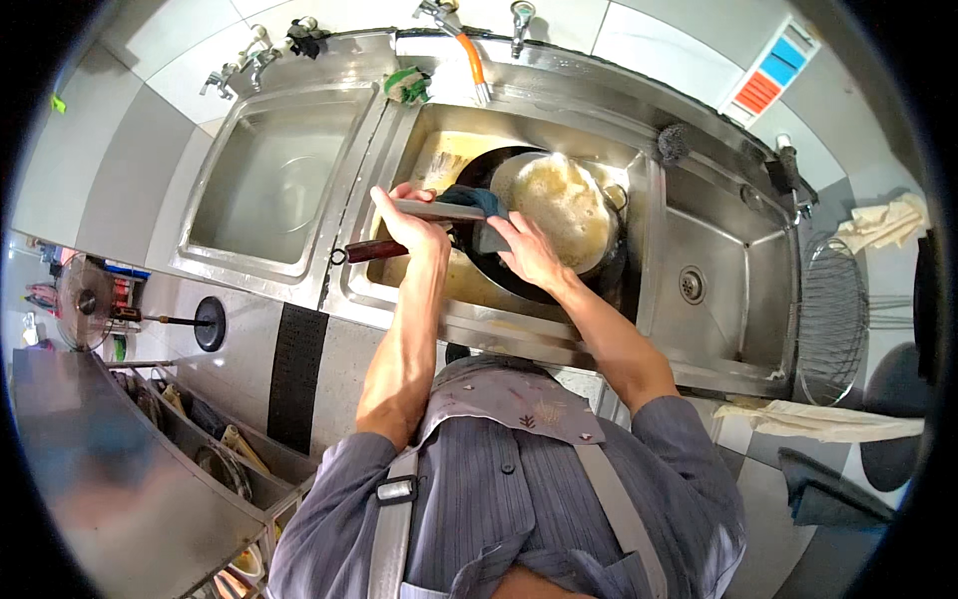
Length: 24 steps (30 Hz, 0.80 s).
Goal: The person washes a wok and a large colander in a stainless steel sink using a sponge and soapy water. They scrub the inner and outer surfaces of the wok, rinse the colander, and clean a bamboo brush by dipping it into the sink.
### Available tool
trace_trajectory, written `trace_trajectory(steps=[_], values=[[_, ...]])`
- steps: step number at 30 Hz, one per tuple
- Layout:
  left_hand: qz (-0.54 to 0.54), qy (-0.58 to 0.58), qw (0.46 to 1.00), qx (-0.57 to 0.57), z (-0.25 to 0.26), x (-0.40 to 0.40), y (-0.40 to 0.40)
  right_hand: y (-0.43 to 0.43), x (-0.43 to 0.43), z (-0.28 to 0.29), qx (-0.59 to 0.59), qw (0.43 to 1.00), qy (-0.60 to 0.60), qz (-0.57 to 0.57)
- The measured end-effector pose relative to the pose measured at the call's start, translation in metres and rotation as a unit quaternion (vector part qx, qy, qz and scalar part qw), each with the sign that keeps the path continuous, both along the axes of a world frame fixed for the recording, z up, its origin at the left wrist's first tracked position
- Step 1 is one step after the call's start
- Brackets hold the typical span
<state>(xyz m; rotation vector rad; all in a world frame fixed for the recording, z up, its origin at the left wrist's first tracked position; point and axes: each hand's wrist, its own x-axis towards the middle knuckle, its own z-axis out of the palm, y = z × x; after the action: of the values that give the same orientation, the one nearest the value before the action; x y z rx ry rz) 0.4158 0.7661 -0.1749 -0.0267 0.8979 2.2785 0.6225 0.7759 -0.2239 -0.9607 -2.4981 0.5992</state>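
My left hand (415,224) grips the left end of a flat grey object (441,210), seen nearly edge-on; what it is cannot be told. At its right end are the fingers of my right hand (533,251). A dark blue-green cloth (471,198) lies against the object's far side; which hand holds it is hidden. Below sits a large black wok (516,288) in the middle sink (430,146). Inside the wok is a round metal vessel (500,176) full of foamy, yellowish water (561,202). A reddish-brown handle (378,249) with an end ring passes under my left wrist.
Left is a sink basin (281,187) holding water; right, a basin with a drain (692,284). An orange hose (471,60) hangs from the tap. A green scrubber (406,85) and steel scourer (673,142) rest on the rims. A wire basket (832,322) stands far right.
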Motion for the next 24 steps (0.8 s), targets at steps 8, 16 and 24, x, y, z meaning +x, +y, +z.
trace_trajectory(steps=[8, 16, 24], values=[[-0.003, 0.158, 0.984, -0.079, -0.003, 0.007, -0.007, 0.022, 0.049, -0.007, -0.129, 0.991, 0.005, 0.044], [-0.013, 0.085, 0.989, -0.121, -0.017, 0.004, -0.008, 0.068, 0.102, -0.069, -0.203, 0.932, -0.297, 0.045], [-0.127, -0.040, 0.988, -0.079, -0.064, 0.011, -0.002, 0.070, 0.034, -0.101, -0.157, 0.919, -0.358, -0.042]])
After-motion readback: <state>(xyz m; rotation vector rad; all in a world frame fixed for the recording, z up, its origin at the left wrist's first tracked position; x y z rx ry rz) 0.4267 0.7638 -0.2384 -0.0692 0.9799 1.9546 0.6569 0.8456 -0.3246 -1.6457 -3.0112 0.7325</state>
